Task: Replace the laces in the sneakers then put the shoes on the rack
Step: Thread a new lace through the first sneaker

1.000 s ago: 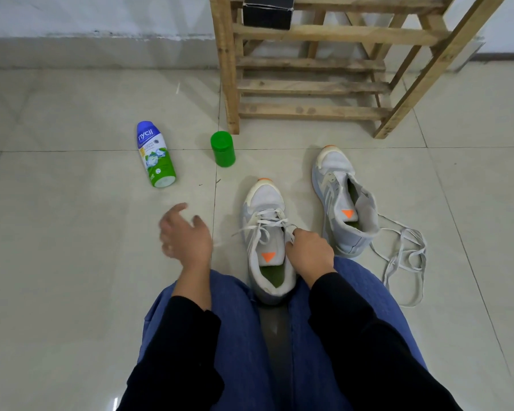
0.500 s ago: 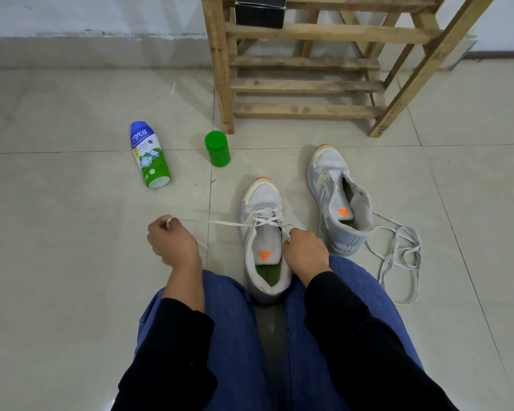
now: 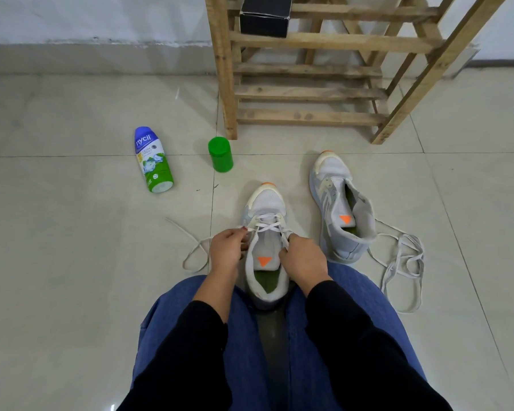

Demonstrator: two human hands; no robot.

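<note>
A white sneaker (image 3: 264, 203) with an orange toe stands on the floor between my knees, its white lace (image 3: 190, 247) crossed through the front eyelets and trailing in a loop to the left. My left hand (image 3: 227, 250) pinches the lace at the shoe's left eyelets. My right hand (image 3: 301, 256) grips the lace at the right eyelets. A second sneaker (image 3: 337, 203) stands to the right, unlaced, with a loose white lace (image 3: 404, 262) lying beside it. The wooden shoe rack (image 3: 309, 93) stands ahead against the wall.
A blue, white and green Nycil bottle (image 3: 153, 160) lies on the tiles at the left. A green cap (image 3: 220, 154) stands near the rack's left leg. A black box (image 3: 264, 16) sits on an upper rack shelf.
My left hand, which had pulled the lace out taut to the left, has come back to the shoe's left eyelets. The slack lace now lies looped on the floor. My right hand stayed put.
</note>
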